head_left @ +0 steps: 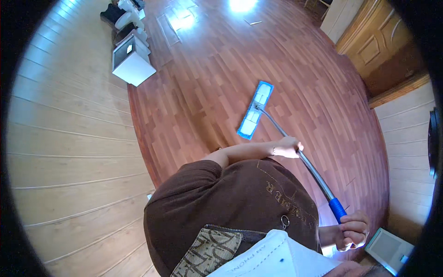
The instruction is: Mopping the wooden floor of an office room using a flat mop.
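Observation:
A flat mop (255,111) with a blue-fringed, pale rectangular head lies against the wood-look floor ahead of me. Its metal pole slants back toward my right side and ends in a blue grip. My left hand (288,147) reaches across my body, its fingers wrapped round the middle of the pole. Lower down, at the blue grip's end, my right hand (354,230) is closed around the handle.
Pale panelled wall (78,152) runs along my left. A white cabinet (134,67) with items behind it stands by that wall. On the right are a wooden door (376,46) and a pale boxy object (390,249) on the floor. A small flat piece (253,22) lies far ahead.

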A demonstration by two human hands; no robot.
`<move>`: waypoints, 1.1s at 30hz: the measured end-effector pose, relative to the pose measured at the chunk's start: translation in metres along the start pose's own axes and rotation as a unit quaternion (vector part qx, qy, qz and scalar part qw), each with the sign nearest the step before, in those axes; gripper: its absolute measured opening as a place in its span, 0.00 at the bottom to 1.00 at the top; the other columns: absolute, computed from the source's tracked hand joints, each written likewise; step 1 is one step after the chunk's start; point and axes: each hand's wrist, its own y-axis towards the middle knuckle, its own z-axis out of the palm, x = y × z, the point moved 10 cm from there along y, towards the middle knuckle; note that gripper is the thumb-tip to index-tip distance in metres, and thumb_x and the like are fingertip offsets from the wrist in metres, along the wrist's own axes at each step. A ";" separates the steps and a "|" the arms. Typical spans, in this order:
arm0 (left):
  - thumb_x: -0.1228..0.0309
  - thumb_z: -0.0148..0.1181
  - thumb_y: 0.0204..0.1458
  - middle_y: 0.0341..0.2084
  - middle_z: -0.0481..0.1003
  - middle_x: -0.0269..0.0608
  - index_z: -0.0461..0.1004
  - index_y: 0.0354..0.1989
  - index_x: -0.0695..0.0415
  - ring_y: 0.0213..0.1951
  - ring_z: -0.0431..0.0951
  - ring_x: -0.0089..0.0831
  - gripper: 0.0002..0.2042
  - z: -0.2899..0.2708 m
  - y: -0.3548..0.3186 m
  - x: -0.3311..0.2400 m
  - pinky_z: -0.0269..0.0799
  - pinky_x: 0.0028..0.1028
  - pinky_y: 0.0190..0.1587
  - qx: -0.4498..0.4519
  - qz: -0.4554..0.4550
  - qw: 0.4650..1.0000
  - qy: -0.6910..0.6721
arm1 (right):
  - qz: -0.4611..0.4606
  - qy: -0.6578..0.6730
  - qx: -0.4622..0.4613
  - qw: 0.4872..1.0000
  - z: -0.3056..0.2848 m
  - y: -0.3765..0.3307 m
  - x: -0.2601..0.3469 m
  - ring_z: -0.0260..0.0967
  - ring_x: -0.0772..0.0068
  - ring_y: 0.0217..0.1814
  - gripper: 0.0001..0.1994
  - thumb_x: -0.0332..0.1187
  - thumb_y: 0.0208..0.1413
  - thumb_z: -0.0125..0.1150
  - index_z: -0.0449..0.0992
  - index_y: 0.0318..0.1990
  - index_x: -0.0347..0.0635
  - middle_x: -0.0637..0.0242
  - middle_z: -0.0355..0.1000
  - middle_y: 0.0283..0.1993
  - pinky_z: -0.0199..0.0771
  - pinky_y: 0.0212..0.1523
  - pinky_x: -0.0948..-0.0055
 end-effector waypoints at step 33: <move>0.64 0.64 0.45 0.23 0.76 0.47 0.75 0.19 0.58 0.29 0.76 0.43 0.11 -0.412 -0.497 0.364 0.73 0.38 0.35 -0.422 -0.371 0.827 0.028 | 0.133 0.373 0.327 0.858 0.578 0.164 -0.067 0.73 0.59 0.40 0.08 0.33 0.56 0.55 0.70 0.27 0.41 0.61 0.75 0.32 0.64 0.49 0.57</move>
